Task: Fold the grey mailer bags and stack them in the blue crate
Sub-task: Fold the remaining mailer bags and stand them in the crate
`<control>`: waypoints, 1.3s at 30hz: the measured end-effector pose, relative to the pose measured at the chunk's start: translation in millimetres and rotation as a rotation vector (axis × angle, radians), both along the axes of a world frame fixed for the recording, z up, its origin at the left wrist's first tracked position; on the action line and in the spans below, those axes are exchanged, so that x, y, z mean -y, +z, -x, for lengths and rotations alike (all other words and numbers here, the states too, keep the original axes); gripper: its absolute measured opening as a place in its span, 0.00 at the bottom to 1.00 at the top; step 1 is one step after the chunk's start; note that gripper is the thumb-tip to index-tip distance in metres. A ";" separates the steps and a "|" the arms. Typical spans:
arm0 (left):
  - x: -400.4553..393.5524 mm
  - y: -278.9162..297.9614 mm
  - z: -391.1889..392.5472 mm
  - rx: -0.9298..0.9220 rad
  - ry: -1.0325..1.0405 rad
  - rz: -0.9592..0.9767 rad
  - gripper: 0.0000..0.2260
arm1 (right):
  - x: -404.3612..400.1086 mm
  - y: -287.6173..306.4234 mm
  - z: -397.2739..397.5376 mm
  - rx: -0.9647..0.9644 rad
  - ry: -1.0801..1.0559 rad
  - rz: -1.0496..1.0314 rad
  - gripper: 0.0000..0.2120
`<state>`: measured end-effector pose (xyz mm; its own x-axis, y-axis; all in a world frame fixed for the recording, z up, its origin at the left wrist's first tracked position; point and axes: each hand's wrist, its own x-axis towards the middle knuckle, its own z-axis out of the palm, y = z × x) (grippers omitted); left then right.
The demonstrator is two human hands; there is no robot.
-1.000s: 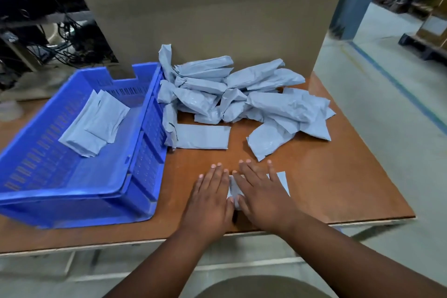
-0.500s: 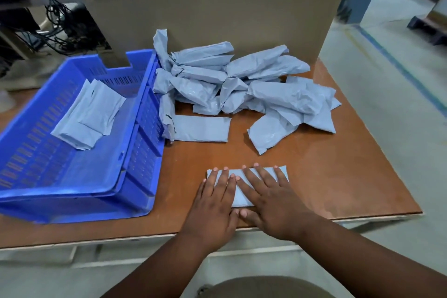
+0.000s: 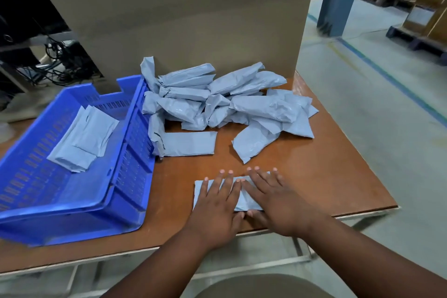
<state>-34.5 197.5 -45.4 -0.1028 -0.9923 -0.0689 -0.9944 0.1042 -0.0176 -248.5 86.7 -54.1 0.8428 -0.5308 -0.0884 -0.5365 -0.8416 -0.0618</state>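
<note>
I see my left hand and right hand pressing flat, fingers straight, on a mailer bag at the table's near edge. Maybe three folded bags lie in the blue crate; the pile remains unfolded.

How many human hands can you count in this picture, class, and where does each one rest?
2. The left hand and the right hand both lie flat, side by side, on the grey mailer bag near the table's front edge. None seem hidden.
</note>
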 end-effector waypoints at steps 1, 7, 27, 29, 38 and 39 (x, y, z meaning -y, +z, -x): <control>5.2 -0.6 5.3 -0.004 -0.008 -0.001 0.34 | 2.3 -1.3 5.2 0.000 -0.014 -0.003 0.37; 15.8 -15.0 22.7 0.040 0.000 -0.002 0.35 | 0.6 -18.4 15.5 0.030 -0.048 -0.059 0.38; 17.5 4.5 7.7 -0.038 0.083 -0.062 0.32 | 9.8 0.7 6.3 0.066 -0.106 -0.139 0.32; 17.0 8.1 -0.6 -0.066 0.148 0.013 0.33 | 12.5 12.3 -6.0 0.138 -0.143 -0.096 0.29; 19.8 -4.1 -17.6 -0.139 0.139 0.055 0.27 | -0.4 5.5 -74.4 0.121 -0.198 -0.114 0.27; 18.8 -6.7 -23.1 -0.144 0.147 0.050 0.28 | 2.5 2.4 -69.8 0.111 -0.218 -0.094 0.29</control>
<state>-11.4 178.7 -52.1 0.0385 -0.9992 -0.0144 -0.9914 -0.0400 0.1247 -178.7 84.2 -51.7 0.7167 -0.6949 -0.0594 -0.6902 -0.6945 -0.2033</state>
